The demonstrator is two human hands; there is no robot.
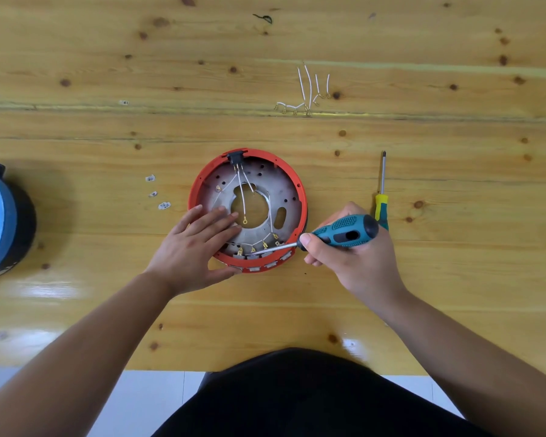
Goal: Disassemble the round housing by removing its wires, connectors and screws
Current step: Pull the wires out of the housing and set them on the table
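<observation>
A round housing [292,181] with a red rim and a grey metal plate inside lies on the wooden table. White wires [241,190] run from a black socket [235,158] at its far edge; brass connectors [265,245] line its near inner edge. My left hand [199,244] rests flat on the housing's left near side, fingers straight. My right hand [350,250] grips a teal and black screwdriver [341,233] whose metal shaft points left to the connectors at the near rim.
A second screwdriver [382,190] with a yellow and green handle lies right of the housing. Several removed white wires [306,93] lie farther back. Small white labels [158,192] sit left of the housing. A blue and black round object [4,219] stands at the left edge.
</observation>
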